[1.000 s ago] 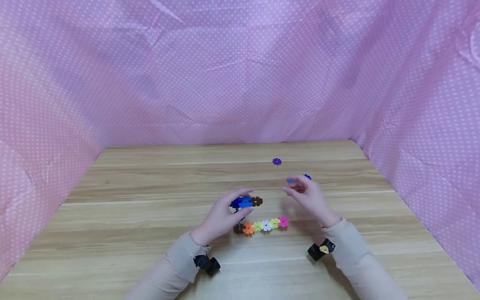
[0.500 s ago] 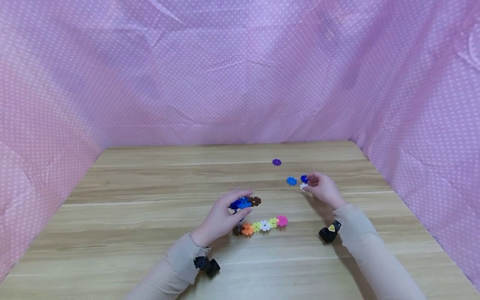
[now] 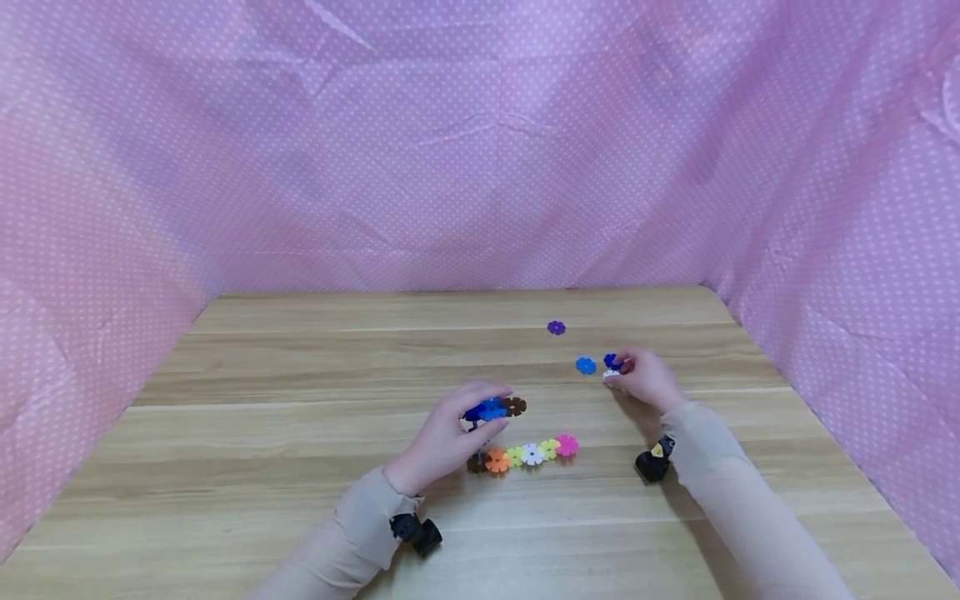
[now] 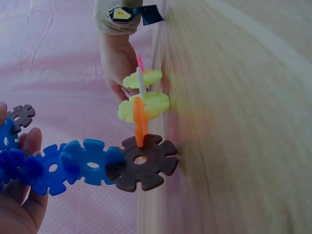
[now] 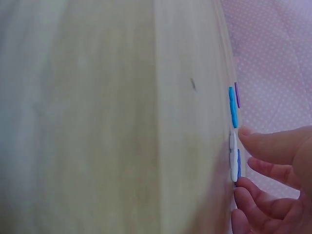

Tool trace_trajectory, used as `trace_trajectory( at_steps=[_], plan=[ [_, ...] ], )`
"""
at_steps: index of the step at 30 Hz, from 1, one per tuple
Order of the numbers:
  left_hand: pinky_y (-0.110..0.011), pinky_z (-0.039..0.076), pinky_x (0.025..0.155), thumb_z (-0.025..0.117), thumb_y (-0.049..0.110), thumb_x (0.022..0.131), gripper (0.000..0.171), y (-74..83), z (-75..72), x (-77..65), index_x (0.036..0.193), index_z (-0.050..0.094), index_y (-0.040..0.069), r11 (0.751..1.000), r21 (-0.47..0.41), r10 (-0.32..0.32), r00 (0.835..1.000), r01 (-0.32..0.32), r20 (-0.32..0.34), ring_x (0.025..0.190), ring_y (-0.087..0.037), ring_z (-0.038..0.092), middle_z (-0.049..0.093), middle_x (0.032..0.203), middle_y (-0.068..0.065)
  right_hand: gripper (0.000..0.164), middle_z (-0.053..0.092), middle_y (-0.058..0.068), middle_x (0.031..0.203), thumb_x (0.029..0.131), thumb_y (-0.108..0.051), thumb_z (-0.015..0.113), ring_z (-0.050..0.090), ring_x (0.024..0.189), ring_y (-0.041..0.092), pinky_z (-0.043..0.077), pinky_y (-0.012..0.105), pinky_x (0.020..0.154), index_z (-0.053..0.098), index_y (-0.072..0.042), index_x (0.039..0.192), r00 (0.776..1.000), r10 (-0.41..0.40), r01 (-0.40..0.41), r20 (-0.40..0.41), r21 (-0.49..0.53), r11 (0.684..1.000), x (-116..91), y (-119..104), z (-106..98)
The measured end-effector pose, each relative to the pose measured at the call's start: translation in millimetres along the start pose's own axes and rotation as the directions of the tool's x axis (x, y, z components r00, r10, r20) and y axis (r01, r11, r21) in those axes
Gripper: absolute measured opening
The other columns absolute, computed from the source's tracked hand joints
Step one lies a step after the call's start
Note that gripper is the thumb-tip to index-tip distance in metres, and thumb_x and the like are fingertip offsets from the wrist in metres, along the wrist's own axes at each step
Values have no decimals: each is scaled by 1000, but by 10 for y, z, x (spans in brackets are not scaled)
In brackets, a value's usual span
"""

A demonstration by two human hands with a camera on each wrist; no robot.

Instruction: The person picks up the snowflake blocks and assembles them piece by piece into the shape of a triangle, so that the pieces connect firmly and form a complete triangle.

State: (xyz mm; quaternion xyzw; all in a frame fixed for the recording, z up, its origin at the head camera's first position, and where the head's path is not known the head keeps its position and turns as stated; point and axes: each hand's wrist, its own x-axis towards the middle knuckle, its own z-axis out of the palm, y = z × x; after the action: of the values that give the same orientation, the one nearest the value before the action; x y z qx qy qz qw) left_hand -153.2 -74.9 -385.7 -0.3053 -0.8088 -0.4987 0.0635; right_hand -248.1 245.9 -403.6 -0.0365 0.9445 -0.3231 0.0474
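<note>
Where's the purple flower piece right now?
In the head view, the purple flower piece lies on the table, right of centre, beyond the loose light-blue piece, toward the polka-dot curtain.

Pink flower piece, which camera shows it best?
The head view: the pink flower piece shows its notched face there, with nothing in front. The left wrist view has it edge-on, just a thin pink sliver. The right wrist view doesn't show it.

Blue discs partly covered by the left grip, loose dark blue disc partly behind the right grip, right grip's contact with white disc unclear.
</note>
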Motion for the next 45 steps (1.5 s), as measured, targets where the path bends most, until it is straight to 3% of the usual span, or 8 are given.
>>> trace_trajectory(
  at_steps=[10, 14, 20, 25, 28, 34, 38, 45],
  plan=[
    [-40, 47, 98, 66, 17, 89, 36, -5, 5, 13, 125, 61, 15, 1000, -11, -10, 1000, 10, 1, 116, -18, 56, 62, 123, -2, 36, 60, 16, 91, 80, -12, 73, 56, 86, 28, 47, 40, 77, 60, 4, 109, 999, 23, -23, 25, 0, 1000, 41, -28, 20],
    [-40, 47, 97, 66, 18, 90, 35, -12, 7, 17, 125, 61, 16, 1000, -13, -13, 1000, 13, 7, 115, -18, 56, 62, 122, -2, 30, 60, 15, 88, 77, -10, 75, 55, 84, 26, 46, 36, 74, 63, 4, 101, 999, -12, 12, 32, -8, 1000, 32, -14, 30],
    [-42, 46, 99, 66, 17, 90, 36, -8, 11, 0, 125, 61, 17, 1000, -13, -24, 1000, 24, 13, 118, -18, 55, 61, 124, -1, 14, 58, 7, 83, 81, -10, 73, 51, 80, 21, 43, 29, 69, 63, -1, 86, 997, 9, -11, 71, 36, 999, -26, 4, 50],
    [-41, 46, 99, 65, 18, 90, 36, 1, 17, -6, 126, 60, 16, 1000, -4, -30, 999, 30, 22, 118, -19, 55, 60, 125, -1, 16, 56, 3, 75, 80, -14, 75, 47, 72, 16, 39, 25, 63, 64, -2, 78, 997, -65, 64, 44, 25, 998, -105, 5, 62],
    [-41, 46, 99, 66, 18, 90, 36, 7, 16, -6, 125, 60, 15, 999, -6, -45, 999, 45, 20, 118, -19, 55, 61, 125, -2, 14, 58, 4, 76, 83, -15, 71, 47, 71, 15, 40, 23, 61, 67, -2, 82, 995, -82, 80, 60, 39, 996, -148, -60, 75],
    [-41, 47, 97, 66, 16, 89, 37, 17, 5, -7, 125, 60, 14, 997, -12, -75, 997, 75, 8, 117, -21, 56, 62, 125, -3, 18, 66, 8, 92, 93, -15, 59, 55, 82, 16, 46, 25, 72, 69, -1, 99, 990, -83, 63, 115, 167, 984, -244, -282, 119],
    [-40, 48, 96, 66, 15, 89, 36, 21, -1, -6, 125, 60, 14, 997, -9, -76, 997, 76, -3, 117, -20, 56, 62, 125, -4, 19, 65, 8, 90, 96, -18, 56, 56, 81, 19, 48, 28, 73, 66, -2, 99, 985, -88, 46, 146, 265, 963, -323, -433, 155],
    [-39, 49, 95, 66, 17, 89, 37, 35, -9, -15, 126, 59, 15, 996, -2, -84, 996, 84, -4, 115, -20, 56, 62, 125, -8, 19, 61, 11, 80, 98, -14, 52, 55, 70, 14, 52, 30, 65, 57, 3, 94, 975, -168, 105, 145, 362, 926, -449, -651, 229]
  ],
)
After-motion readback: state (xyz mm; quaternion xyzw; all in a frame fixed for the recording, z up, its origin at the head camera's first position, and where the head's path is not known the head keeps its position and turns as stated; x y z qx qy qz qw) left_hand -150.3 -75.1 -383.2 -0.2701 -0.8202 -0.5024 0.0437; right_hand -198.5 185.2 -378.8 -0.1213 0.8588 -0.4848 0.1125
